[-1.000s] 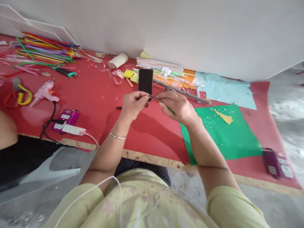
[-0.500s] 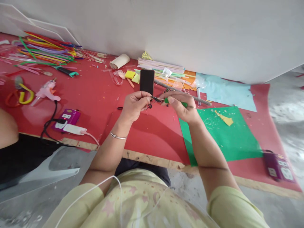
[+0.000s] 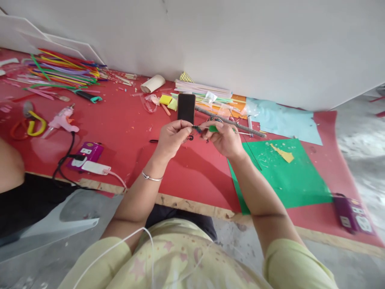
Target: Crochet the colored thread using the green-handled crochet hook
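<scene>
My left hand [image 3: 173, 138] is closed, thumb and forefinger pinching a small piece of dark crochet work [image 3: 197, 129] in front of the phone. My right hand [image 3: 225, 138] is wrapped round a crochet hook [image 3: 213, 128] with a green grip, its thin metal end sticking out to the right. The hook's tip meets the dark piece between the two hands. A dark strand of yarn [image 3: 254, 156] runs from my right hand down onto the green sheet. Behind my right hand, a ball of patterned yarn [image 3: 215, 119] is partly hidden.
A phone [image 3: 186, 107] stands beyond my hands, with a grey rod [image 3: 234, 121] beside it. A green sheet [image 3: 288, 176] lies right. Leftward are a pink glue gun [image 3: 61, 120], pliers [image 3: 31, 120], a purple power strip [image 3: 87, 154] and pipe cleaners [image 3: 64, 70]. Another person's arm [image 3: 10, 166] shows far left.
My right hand has turned and drawn closer to my left, fingers tighter round the hook. The strand now hangs lower over the green sheet. The view has shifted slightly.
</scene>
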### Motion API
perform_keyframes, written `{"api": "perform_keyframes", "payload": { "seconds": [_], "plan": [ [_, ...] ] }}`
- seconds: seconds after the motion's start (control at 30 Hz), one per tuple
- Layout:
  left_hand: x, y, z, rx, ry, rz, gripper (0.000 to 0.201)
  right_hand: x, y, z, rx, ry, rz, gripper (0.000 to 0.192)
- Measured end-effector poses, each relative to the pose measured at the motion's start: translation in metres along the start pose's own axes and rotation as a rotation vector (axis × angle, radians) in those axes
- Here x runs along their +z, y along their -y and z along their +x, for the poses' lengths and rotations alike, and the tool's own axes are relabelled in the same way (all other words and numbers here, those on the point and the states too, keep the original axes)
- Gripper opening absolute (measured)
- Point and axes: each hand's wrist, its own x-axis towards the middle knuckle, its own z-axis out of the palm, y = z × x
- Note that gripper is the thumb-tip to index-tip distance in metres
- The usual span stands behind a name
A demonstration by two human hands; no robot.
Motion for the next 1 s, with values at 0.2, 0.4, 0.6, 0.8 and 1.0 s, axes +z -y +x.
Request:
{"api": "perform_keyframes", "payload": {
  "seconds": [0.2,0.4,0.6,0.8,1.0],
  "plan": [
    [-0.001,0.002,-0.002,0.198,0.013,0.142,0.013,0.011,-0.009,0.004,-0.017,-0.036,0.13,0.051],
    [-0.005,0.004,0.001,0.658,-0.073,0.575,0.013,0.011,-0.001,-0.002,0.053,-0.1,0.083,0.044],
    [-0.008,0.011,0.004,0.941,-0.145,0.874,0.013,0.013,0.008,-0.007,0.002,-0.123,-0.121,0.046],
    [-0.009,0.023,0.005,0.897,-0.117,0.894,0.013,0.019,0.008,-0.01,-0.028,-0.128,-0.193,0.049],
    [-0.009,0.021,0.007,0.838,-0.084,0.842,0.021,0.02,0.011,-0.013,-0.061,-0.102,-0.237,0.051]
  ]
}}
